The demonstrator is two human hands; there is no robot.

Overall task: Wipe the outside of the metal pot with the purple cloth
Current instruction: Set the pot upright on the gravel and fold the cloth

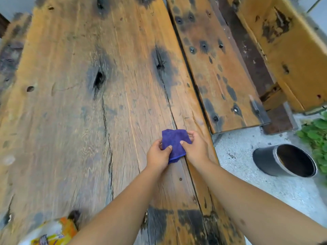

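Observation:
A small purple cloth [174, 141] is held over the wooden table [88, 112], near its right edge. My left hand [157, 155] pinches the cloth's lower left side with the thumb on top. My right hand [195, 147] grips its right side, thumb on the front and fingers curled behind. The metal pot [276, 161] stands on the pale ground to the right of the table, dark grey outside with a shiny rim, its opening tilted toward me. Both hands are well away from the pot.
A wooden bench [221, 68] runs along the table's right side, with another wooden plank [286, 50] beyond it. Green plants [316, 137] grow just right of the pot. An orange and white patterned thing [53, 234] shows at the bottom left.

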